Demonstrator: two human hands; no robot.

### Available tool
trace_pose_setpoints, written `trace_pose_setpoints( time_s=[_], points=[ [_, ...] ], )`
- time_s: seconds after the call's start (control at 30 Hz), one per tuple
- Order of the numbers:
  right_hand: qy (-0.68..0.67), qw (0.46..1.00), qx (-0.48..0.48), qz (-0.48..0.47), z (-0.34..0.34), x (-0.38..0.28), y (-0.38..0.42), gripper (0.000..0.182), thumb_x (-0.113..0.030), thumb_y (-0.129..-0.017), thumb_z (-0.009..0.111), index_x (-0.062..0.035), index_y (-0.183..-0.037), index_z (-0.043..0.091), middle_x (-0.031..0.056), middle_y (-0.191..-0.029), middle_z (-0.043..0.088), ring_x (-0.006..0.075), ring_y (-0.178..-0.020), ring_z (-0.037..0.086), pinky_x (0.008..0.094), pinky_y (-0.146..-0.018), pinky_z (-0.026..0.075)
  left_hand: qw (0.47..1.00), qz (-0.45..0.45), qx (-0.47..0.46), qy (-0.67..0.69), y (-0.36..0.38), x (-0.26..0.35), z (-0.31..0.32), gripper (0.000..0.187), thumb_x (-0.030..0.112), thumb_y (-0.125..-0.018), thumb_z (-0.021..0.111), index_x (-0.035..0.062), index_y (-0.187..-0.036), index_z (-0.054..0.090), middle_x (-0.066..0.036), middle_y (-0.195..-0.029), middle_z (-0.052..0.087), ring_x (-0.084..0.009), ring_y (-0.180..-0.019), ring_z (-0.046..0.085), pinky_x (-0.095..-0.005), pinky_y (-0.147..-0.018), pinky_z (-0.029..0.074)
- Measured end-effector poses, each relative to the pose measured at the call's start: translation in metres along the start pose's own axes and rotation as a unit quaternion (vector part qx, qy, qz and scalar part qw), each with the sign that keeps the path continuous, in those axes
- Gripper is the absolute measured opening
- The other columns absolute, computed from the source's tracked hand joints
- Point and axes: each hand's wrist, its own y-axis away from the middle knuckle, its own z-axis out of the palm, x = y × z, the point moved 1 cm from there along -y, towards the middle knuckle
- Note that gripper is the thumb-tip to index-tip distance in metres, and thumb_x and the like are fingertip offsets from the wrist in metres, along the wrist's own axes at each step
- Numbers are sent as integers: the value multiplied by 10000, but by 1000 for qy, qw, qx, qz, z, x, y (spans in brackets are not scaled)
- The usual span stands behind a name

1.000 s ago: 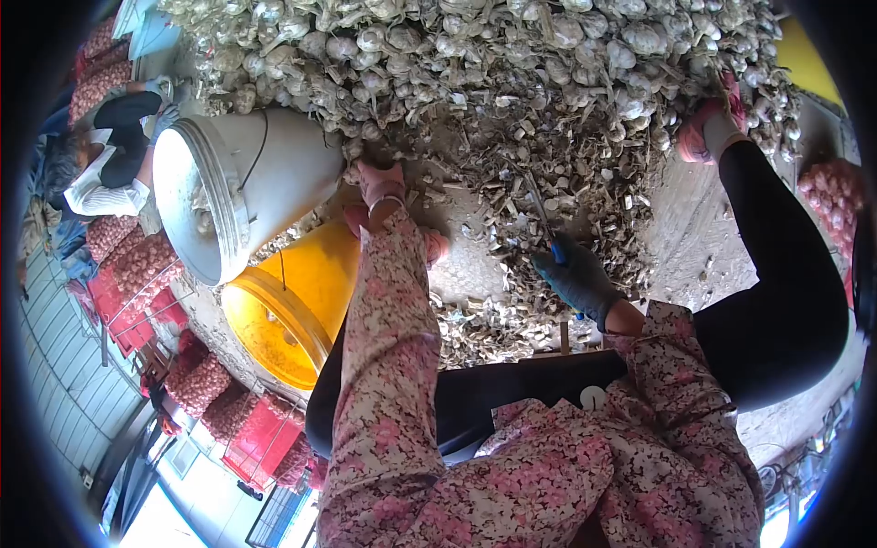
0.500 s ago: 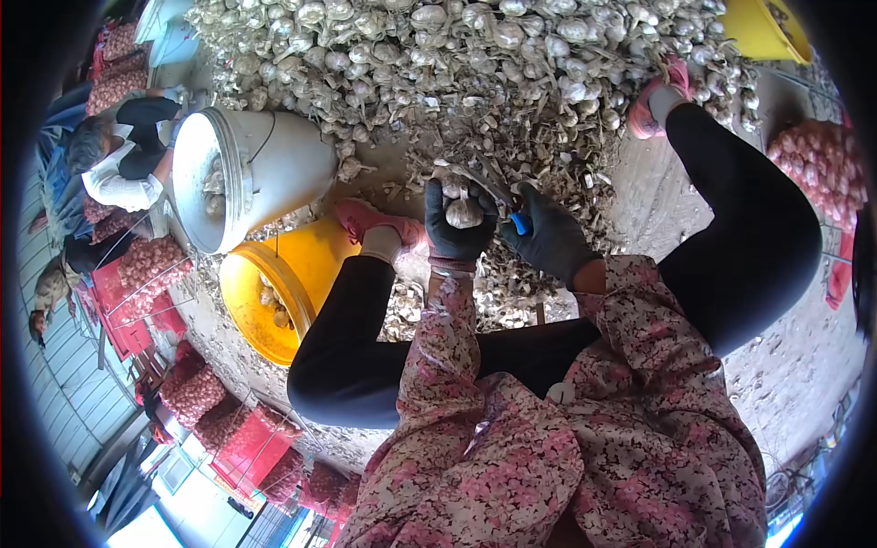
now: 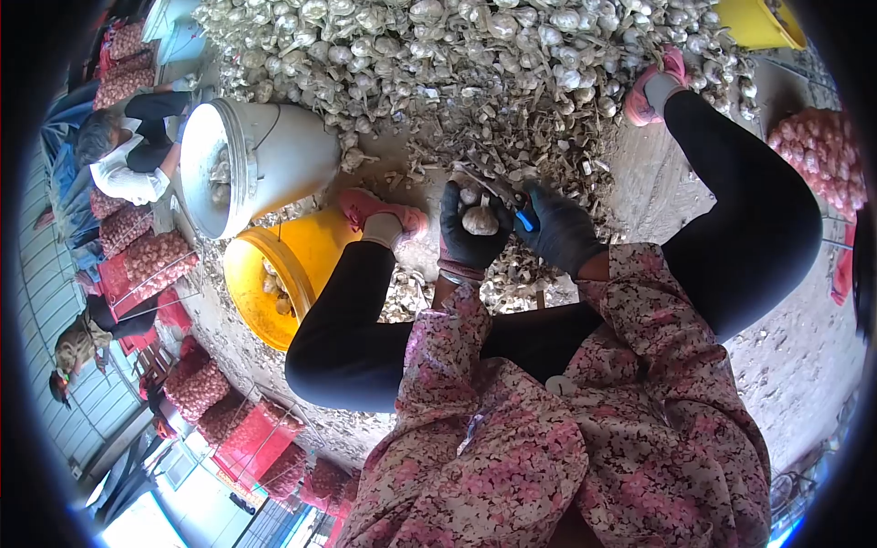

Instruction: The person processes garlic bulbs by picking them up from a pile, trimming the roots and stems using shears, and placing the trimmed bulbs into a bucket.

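Observation:
My left hand (image 3: 468,239), in a dark glove, is closed around garlic. One pale garlic bulb (image 3: 480,219) rests at the finger side of the palm, and another, smaller one (image 3: 470,194) shows just above it. My right hand (image 3: 559,232), gloved as well, grips a pair of shears with a blue handle (image 3: 524,221). Its dark metal blades (image 3: 491,185) reach left across the top of the upper bulb, beside my left fingertips. Beneath both hands, dry garlic stems and trimmings (image 3: 539,173) cover the floor.
A large heap of garlic (image 3: 438,55) spreads ahead. On the left lie a tilted white bucket (image 3: 283,160) and a yellow bucket (image 3: 320,247), both with garlic inside. Another yellow bucket (image 3: 758,23) stands far right, near a filled net sack (image 3: 818,164). A person (image 3: 128,160) sits beyond the white bucket.
My left hand has shifted slightly right, closer to my right hand, still with the garlic. The shears stay at the bulbs. At far left, another person has come further into view.

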Motion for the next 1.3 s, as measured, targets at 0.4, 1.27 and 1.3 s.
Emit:
trace_pose_setpoints(
  time_s=[0.4,1.27,1.3],
  points=[
    [-96,992,57,-51,-4,-17,-7,533,-300,-794,708,-18,-1200,508,148,-866,623,293,-741,640,409,-682,514,956,121,175,-203,-10,34,-42,312,130,-860,684,99,-1149,571,-63,-985,647,-146,-816,638,-302,-748,536],
    [101,979,-177,-30,16,12,-3,616,-301,-822,634,6,-1305,406,183,-855,666,352,-797,656,448,-717,524,529,43,253,-809,9,23,6,733,318,-597,835,17,-1200,546,-187,-1128,588,-330,-1009,616,-387,-878,500],
    [100,979,-176,-29,18,17,-8,616,-301,-822,634,6,-1305,406,183,-855,666,352,-797,656,448,-717,524,529,43,252,-809,8,22,-6,733,318,-597,835,17,-1200,546,-187,-1128,588,-330,-1009,616,-387,-878,500]
  ],
)
